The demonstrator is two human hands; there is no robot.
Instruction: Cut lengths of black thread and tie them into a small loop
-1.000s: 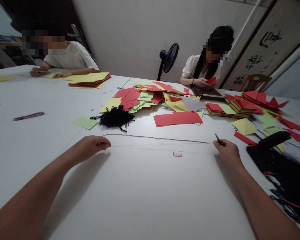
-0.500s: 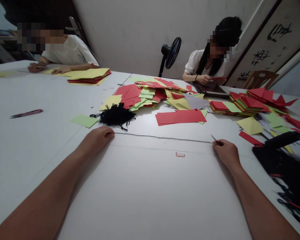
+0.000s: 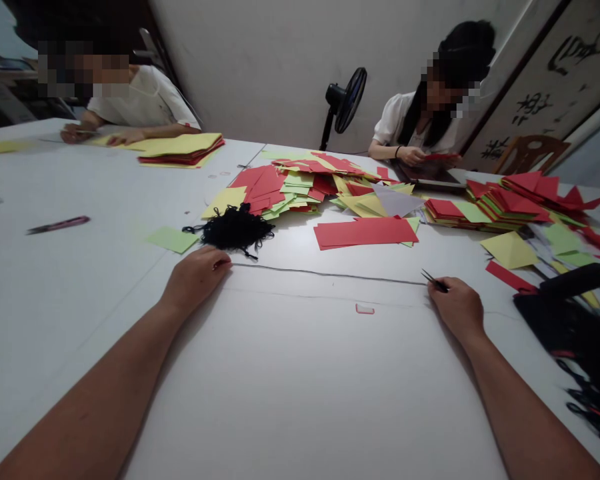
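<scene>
A thin dark cord [image 3: 325, 274] stretches almost straight across the white table between my two hands. My left hand [image 3: 196, 275] is closed in a pinch on its left end. At the other end, my right hand [image 3: 457, 305] pinches the cord too. Out of that fist stick two slim dark points of a small tool [image 3: 434, 281], like thread snips; its body is hidden in my palm. Just behind my left hand lies a tangled heap of black cord [image 3: 237, 230]. A red paper strip [image 3: 366, 232] lies beyond the cord.
Red, yellow and green paper pieces [image 3: 300, 183] are piled mid-table, with more paper stacks [image 3: 500, 207] at right. Thread snips [image 3: 59, 225] lie at left. A black bundle with cords [image 3: 570, 333] sits right. Two people [image 3: 145, 100] work across the table near a fan [image 3: 347, 100].
The view has shifted slightly, so most things sit a little further right. Both hands keep hold of the cord, still stretched between them.
</scene>
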